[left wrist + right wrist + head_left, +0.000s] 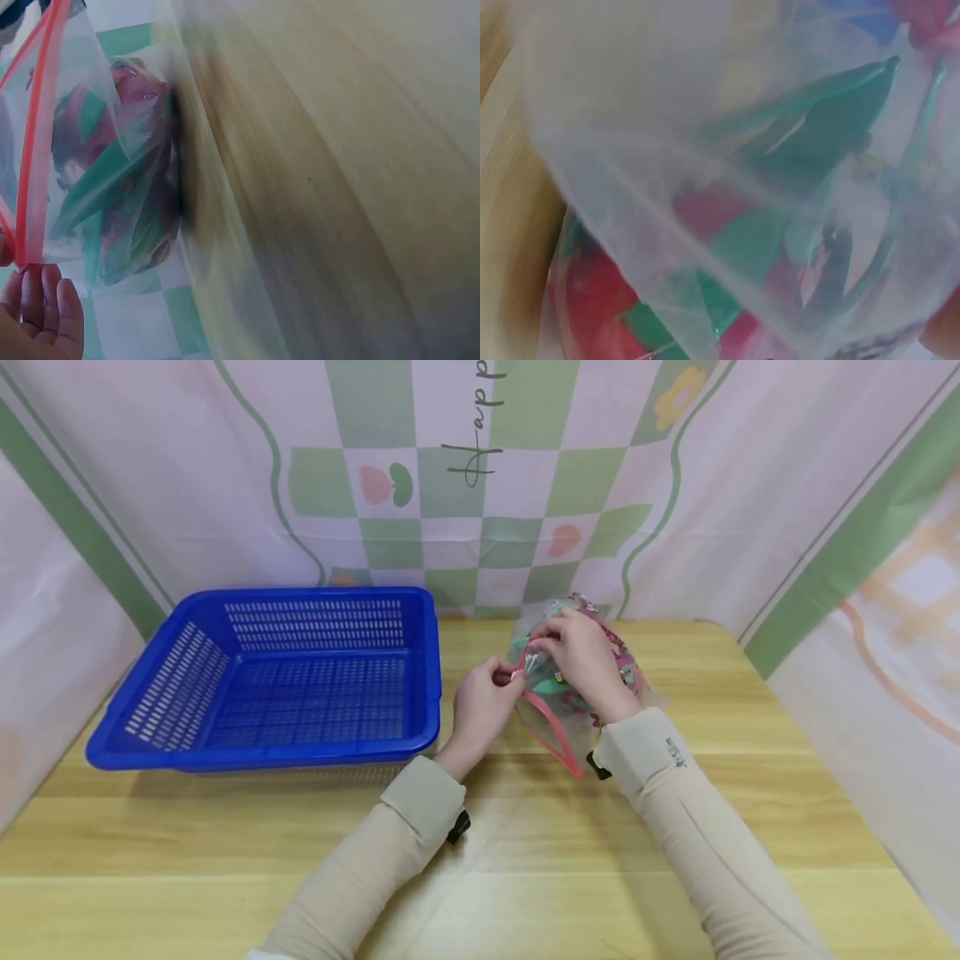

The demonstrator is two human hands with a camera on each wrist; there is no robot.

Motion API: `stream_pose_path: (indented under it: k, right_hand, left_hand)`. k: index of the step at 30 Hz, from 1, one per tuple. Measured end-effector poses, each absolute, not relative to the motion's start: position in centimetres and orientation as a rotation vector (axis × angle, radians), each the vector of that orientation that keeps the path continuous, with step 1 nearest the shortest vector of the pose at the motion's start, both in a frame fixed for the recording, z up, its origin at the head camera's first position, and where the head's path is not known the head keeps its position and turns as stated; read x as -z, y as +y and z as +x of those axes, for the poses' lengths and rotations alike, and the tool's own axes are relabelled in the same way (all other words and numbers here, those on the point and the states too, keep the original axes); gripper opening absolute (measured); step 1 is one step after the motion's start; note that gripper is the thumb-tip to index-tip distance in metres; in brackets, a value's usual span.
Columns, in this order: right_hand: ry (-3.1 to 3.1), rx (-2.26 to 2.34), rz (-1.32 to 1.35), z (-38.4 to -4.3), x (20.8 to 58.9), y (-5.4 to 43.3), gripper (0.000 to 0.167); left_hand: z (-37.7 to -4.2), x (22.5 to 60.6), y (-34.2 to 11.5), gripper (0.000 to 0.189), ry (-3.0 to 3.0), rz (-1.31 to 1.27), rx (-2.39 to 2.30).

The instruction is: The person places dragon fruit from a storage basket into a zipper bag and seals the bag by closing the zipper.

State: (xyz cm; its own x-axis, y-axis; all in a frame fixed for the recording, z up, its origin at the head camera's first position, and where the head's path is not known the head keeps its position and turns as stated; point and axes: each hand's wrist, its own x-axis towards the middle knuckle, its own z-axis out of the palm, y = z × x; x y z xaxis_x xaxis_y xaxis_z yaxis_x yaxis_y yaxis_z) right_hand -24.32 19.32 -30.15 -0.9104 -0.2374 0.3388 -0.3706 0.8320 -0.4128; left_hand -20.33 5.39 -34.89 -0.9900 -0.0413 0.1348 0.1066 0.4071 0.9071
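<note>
A clear plastic zip bag (576, 720) with a red zip strip (553, 727) stands on the table, right of centre in the head view. Red and green items show through its film; their kind is unclear. My left hand (483, 702) pinches one end of the strip, where a small white bit shows at the fingertips. Farther along the bag's mouth, my right hand (581, 658) pinches the rim between thumb and fingers. The left wrist view shows the bag (112, 172) side-on, its strip drawn straight above the left hand (41, 311). Film and contents (742, 247) fill the right wrist view.
A blue plastic basket (262, 758) with slotted walls stands on the wooden table (510, 860), left of my hands. Behind and at both sides hangs a printed cloth (517, 485) with green checks.
</note>
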Motion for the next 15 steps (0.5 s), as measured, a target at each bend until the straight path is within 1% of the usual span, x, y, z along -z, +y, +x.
stream_pose_path:
  k: [5, 15]
  right_hand:
    - [-2.736, -0.696, 0.435, -24.67, 30.43, 18.92, 0.017]
    - [-2.662, -0.666, 0.405, -25.32, 30.62, 18.39, 0.016]
  left_hand:
    - [-20.12, 34.8, 5.08, 0.012, -2.496, -0.068, 1.672]
    - [-19.49, 34.75, 4.81, 0.011, -2.504, -0.013, 1.735]
